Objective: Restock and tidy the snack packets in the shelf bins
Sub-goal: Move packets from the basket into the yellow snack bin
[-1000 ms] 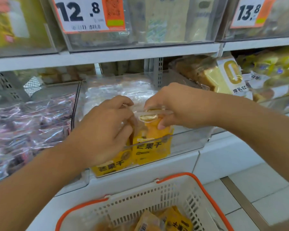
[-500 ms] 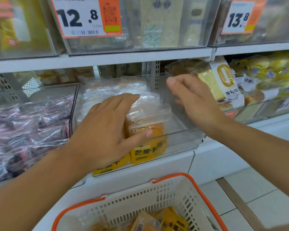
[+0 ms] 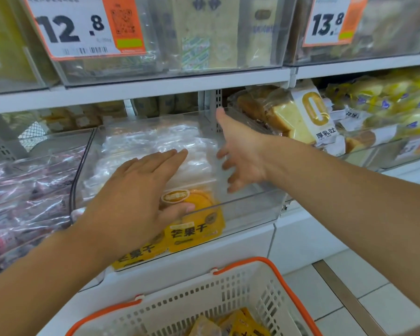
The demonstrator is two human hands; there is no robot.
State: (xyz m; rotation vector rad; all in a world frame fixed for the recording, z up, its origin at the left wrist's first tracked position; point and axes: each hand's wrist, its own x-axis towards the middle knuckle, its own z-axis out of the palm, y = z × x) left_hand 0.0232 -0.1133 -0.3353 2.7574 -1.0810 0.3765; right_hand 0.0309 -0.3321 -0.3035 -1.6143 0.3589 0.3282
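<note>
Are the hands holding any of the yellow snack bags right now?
No. The left hand lies flat on the yellow packets; the right hand is open, holding nothing.

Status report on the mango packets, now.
Left hand open, flat on the yellow mango packets in the clear bin. Right hand open, fingers spread, holding nothing. More packets wait in the basket. Nothing in the way.

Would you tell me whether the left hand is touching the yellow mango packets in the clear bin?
Touching. The head view shows the left hand lying flat on the yellow mango packets, its thumb across the front one.
</note>
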